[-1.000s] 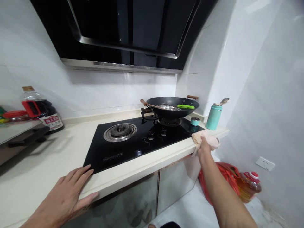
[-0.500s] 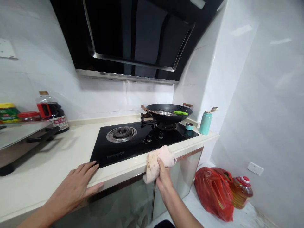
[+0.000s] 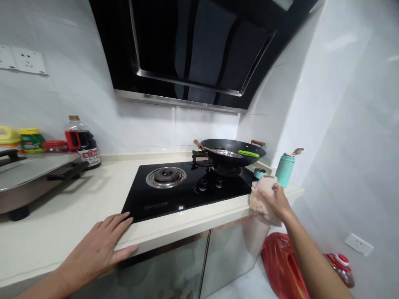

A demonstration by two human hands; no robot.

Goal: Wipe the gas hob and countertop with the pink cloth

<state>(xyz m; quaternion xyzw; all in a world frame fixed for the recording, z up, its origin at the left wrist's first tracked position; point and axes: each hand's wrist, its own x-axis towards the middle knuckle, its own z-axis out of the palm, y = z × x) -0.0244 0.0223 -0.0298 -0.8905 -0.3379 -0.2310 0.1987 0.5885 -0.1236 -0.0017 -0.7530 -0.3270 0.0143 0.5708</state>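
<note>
A pale pink cloth point(image 3: 262, 198) is in my right hand point(image 3: 278, 202), pressed over the counter's front edge near the right end of the black gas stove point(image 3: 174, 195). Beside that hand stand a turquoise thermos point(image 3: 284, 171) and its small cup lid point(image 3: 259, 172). My left hand point(image 3: 101, 241) lies flat with fingers spread on the white counter point(image 3: 93, 193), its fingertips at the stove's front left corner. On the right burner sits a black wok point(image 3: 230, 145) with wooden handles, holding a metal dish and a bright green-handled utensil point(image 3: 248, 153).
To the left are a lidded electric pan point(image 3: 37, 178), a dark sauce bottle point(image 3: 82, 143) and jars. A black range hood point(image 3: 193, 50) overhangs the stove. On the floor at right sit a red plastic bag point(image 3: 282, 265) and an oil jug point(image 3: 341, 265).
My right hand has carried the cloth rightward along the counter's front edge, to beside the thermos. The view has turned slightly left. My left hand stays on the counter.
</note>
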